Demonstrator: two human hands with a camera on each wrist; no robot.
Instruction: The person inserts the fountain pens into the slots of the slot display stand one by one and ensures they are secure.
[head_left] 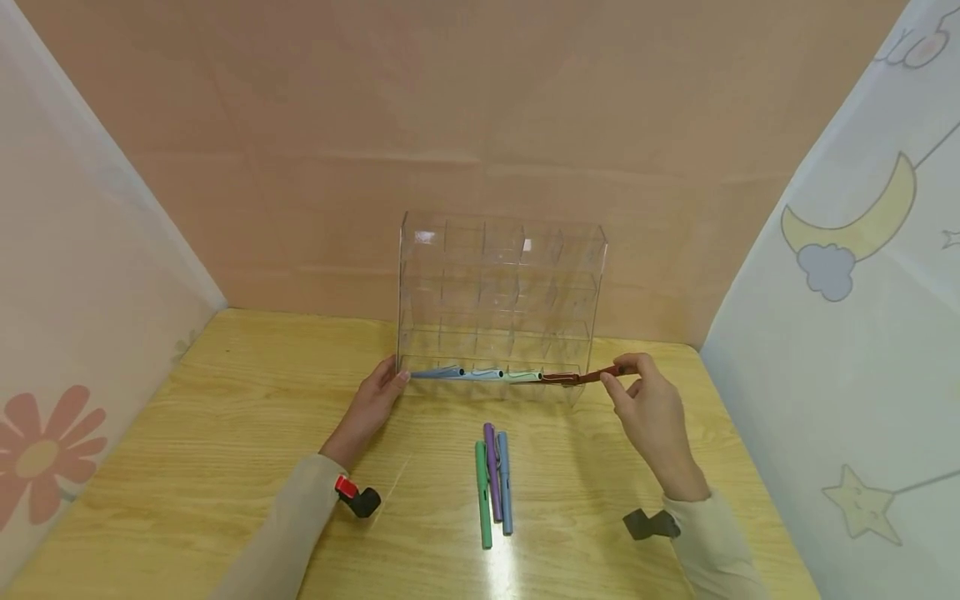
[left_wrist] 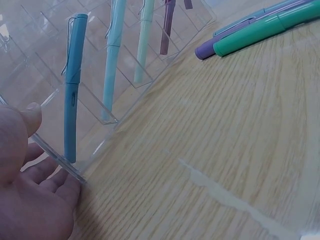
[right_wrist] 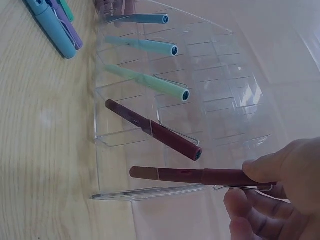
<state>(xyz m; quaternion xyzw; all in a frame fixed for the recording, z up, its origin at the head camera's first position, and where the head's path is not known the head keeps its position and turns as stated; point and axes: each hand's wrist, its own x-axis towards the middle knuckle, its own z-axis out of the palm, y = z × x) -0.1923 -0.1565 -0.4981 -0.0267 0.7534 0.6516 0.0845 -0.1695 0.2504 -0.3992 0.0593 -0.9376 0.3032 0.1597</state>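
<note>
My right hand (head_left: 651,410) pinches a dark red pen (right_wrist: 190,175) by its capped end, thumb on one side and fingers on the other. The pen's other end overlaps the last bottom compartment of a clear acrylic rack (head_left: 497,283). My left hand (head_left: 375,400) grips the rack's lower left edge, thumb in front and fingers behind. Standing in the bottom row are a blue pen (left_wrist: 74,90), a light blue pen (left_wrist: 114,55), a pale green pen (left_wrist: 144,42) and another dark red pen (right_wrist: 155,131), each in its own compartment.
On the wooden table (head_left: 247,433) in front of the rack lie a green pen (head_left: 483,496), a purple pen (head_left: 492,471) and a blue pen (head_left: 505,483), side by side. An orange-brown backdrop (head_left: 480,100) rises behind, with patterned panels at both sides.
</note>
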